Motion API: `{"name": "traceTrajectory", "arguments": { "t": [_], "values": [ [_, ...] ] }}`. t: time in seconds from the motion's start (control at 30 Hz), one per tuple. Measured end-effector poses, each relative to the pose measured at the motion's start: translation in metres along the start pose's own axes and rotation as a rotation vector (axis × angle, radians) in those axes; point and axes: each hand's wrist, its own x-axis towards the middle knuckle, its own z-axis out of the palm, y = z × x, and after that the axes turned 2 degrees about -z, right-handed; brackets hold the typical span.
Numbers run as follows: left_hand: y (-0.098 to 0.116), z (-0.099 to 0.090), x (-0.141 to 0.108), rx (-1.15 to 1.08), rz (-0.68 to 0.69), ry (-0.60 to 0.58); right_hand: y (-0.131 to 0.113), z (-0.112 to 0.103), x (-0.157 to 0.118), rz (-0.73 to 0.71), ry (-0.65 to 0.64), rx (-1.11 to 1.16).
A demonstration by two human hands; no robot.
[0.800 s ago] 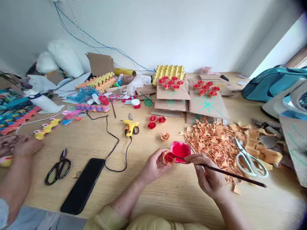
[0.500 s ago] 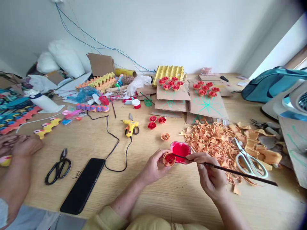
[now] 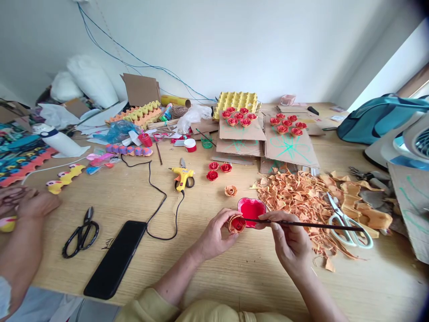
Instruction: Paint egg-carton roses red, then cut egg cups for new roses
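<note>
Between the fingers of my left hand is a paper rose, orange at the outer petals and red in its middle. My right hand grips a long dark paintbrush, whose tip touches the rose's centre. Just behind both hands sits a small dish of red paint, partly covered by the right fingers. An unpainted orange rose stands beyond my left hand, and three red roses lie farther back.
Orange scraps and white-handled scissors lie to the right. Leftward are a yellow glue gun, a phone and black scissors. Cardboard at the back carries red roses. Another person's hand rests at far left.
The brush has swung to a flatter angle, its back end rising and moving left. My right hand has shifted slightly with it. The rose's centre shows more red.
</note>
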Motion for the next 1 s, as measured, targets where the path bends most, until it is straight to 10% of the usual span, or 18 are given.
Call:
{"name": "traceTrajectory", "arguments": {
  "t": [0.5, 1.0],
  "values": [
    [-0.002, 0.001, -0.001, 0.022, -0.029, 0.020, 0.003, -0.007, 0.001, -0.167, -0.010, -0.253],
    [0.006, 0.000, 0.002, -0.033, -0.083, 0.062, 0.008, -0.006, 0.009, -0.028, -0.085, -0.485]
  ]
}}
